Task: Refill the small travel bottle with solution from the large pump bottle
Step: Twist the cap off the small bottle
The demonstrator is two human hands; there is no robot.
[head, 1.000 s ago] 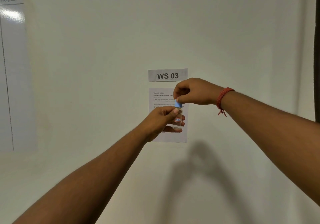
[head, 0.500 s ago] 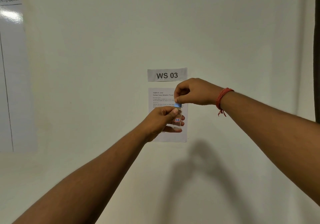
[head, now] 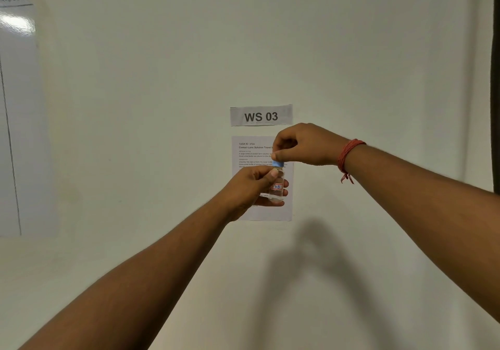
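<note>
I hold a small clear travel bottle (head: pixel 278 187) upright at arm's length in front of the wall. It carries a small red-edged label and shows a little clear liquid at the bottom. My left hand (head: pixel 251 187) wraps around its body from the left. My right hand (head: pixel 303 144) comes from above, with its fingertips pinched on the bottle's light blue cap (head: pixel 278 163). The cap sits on the bottle's neck. A red thread band is on my right wrist. The large pump bottle is not in view.
On the wall behind the bottle hang a "WS 03" sign (head: pixel 261 116) and a printed task sheet (head: pixel 249 149). A whiteboard (head: pixel 16 106) is at the far left. A dark vertical edge (head: pixel 495 79) runs down the far right.
Both hands stay in nearly the same place. My right fingers have shifted slightly on the blue cap.
</note>
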